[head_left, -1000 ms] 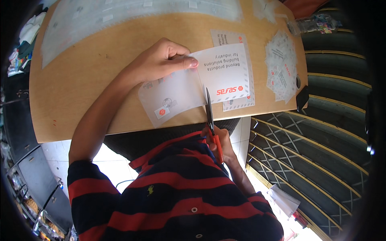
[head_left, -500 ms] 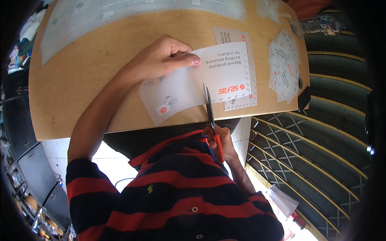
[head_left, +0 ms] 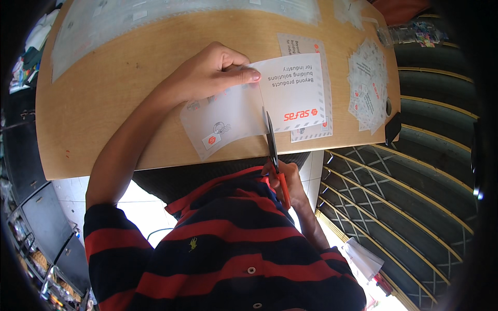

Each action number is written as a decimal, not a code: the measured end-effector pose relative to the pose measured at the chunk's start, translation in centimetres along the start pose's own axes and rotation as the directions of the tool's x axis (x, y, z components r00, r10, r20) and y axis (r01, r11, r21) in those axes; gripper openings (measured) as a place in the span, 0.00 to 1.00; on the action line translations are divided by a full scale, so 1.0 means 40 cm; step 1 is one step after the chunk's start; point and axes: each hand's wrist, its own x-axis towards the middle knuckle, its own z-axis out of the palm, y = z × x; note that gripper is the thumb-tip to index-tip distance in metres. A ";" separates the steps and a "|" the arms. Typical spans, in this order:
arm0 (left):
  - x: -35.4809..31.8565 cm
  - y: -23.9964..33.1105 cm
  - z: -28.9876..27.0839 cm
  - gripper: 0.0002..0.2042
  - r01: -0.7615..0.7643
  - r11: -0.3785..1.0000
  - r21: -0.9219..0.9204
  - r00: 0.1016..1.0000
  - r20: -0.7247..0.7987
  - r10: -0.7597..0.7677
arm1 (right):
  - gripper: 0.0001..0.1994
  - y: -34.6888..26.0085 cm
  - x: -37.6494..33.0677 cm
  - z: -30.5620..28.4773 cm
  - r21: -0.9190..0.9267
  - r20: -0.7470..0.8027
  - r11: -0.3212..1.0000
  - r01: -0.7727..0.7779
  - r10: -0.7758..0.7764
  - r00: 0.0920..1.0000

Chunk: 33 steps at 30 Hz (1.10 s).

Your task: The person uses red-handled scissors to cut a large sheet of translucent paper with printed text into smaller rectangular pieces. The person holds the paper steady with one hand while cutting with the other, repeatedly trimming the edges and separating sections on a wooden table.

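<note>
Between the thumb and curled fingers of my left hand (head_left: pixel 223 72), a translucent white printed sheet (head_left: pixel 233 122) is pinched at its far edge. It bears orange and grey print and a striped border. My right hand (head_left: pixel 291 181), near the table's front edge, is closed round the orange handles of a pair of scissors (head_left: pixel 273 145). The dark blades point away from me and meet the sheet along a line, part way across it. Under the sheet's right side lies another printed sheet (head_left: pixel 311 136), flat on the table and partly covered.
The wooden table (head_left: pixel 124 98) has a curved front edge close to my body. Large translucent sheets (head_left: pixel 171 20) lie along its far side. A loose pile of printed pieces (head_left: pixel 368 85) rests at the right, with a clear plastic bottle (head_left: pixel 410 35) beyond it. A slatted metal shutter (head_left: pixel 436 114) stands right.
Almost nothing differs. The whole view has shifted very slightly, while both hands, the sheet and the scissors keep the same arrangement.
</note>
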 end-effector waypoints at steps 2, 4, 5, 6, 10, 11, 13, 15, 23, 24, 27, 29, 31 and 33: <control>0.002 -0.005 0.002 0.16 -0.011 1.000 -0.008 1.000 -0.007 0.010 | 0.29 -0.002 0.002 -0.002 -0.006 -0.004 1.000 0.012 -0.012 1.000; 0.007 -0.009 0.004 0.16 -0.012 1.000 -0.008 1.000 -0.007 0.012 | 0.29 -0.008 0.005 -0.004 -0.004 -0.016 1.000 0.023 -0.023 1.000; 0.006 -0.010 0.003 0.16 -0.015 1.000 -0.005 1.000 -0.007 0.015 | 0.28 -0.007 0.005 -0.004 -0.005 -0.021 0.999 0.043 -0.043 0.999; 0.005 -0.011 0.003 0.16 -0.019 1.000 -0.002 1.000 -0.006 0.019 | 0.28 -0.005 0.005 -0.004 -0.005 -0.027 0.998 0.062 -0.062 0.998; 0.003 -0.004 0.000 0.16 -0.018 1.000 0.013 1.000 -0.007 0.018 | 0.27 0.014 -0.003 -0.012 0.005 0.024 0.997 0.074 -0.074 0.997; 0.004 -0.005 -0.001 0.16 -0.023 1.000 0.013 1.000 -0.004 0.023 | 0.26 0.012 -0.003 -0.013 0.007 0.025 0.997 0.075 -0.076 0.997; 0.004 -0.008 -0.004 0.16 -0.028 0.999 0.019 1.000 -0.004 0.028 | 0.25 0.007 -0.003 -0.014 0.010 0.026 0.997 0.077 -0.078 0.997; 0.005 -0.009 -0.006 0.16 -0.027 0.999 0.029 1.000 -0.008 0.028 | 0.28 -0.003 -0.001 -0.005 -0.022 -0.013 0.998 0.052 -0.052 0.999; -0.004 -0.004 0.013 0.16 -0.043 0.999 0.010 0.999 0.015 0.042 | 0.43 -0.016 0.004 -0.006 -0.049 0.019 0.999 -0.004 0.005 1.000; -0.003 -0.008 0.016 0.16 -0.052 0.999 0.007 0.998 0.023 0.052 | 0.43 -0.018 0.006 -0.009 -0.056 0.026 0.998 -0.012 0.013 1.000; -0.003 -0.005 0.016 0.16 -0.043 0.999 0.001 0.998 0.050 0.043 | 0.40 -0.020 0.010 -0.012 -0.043 0.030 0.999 0.027 -0.026 0.999; -0.002 -0.007 0.015 0.17 -0.061 0.998 0.013 0.997 0.048 0.060 | 0.37 -0.019 0.010 -0.011 -0.023 0.025 0.999 0.037 -0.036 0.999; -0.003 -0.004 0.016 0.17 -0.068 0.998 0.012 0.997 0.045 0.068 | 0.33 -0.016 0.008 -0.008 -0.005 0.018 1.000 0.008 -0.008 1.000; -0.006 0.005 0.016 0.18 -0.064 0.998 0.002 0.997 0.041 0.063 | 0.30 -0.010 0.009 -0.005 -0.050 -0.014 0.998 0.041 -0.042 0.999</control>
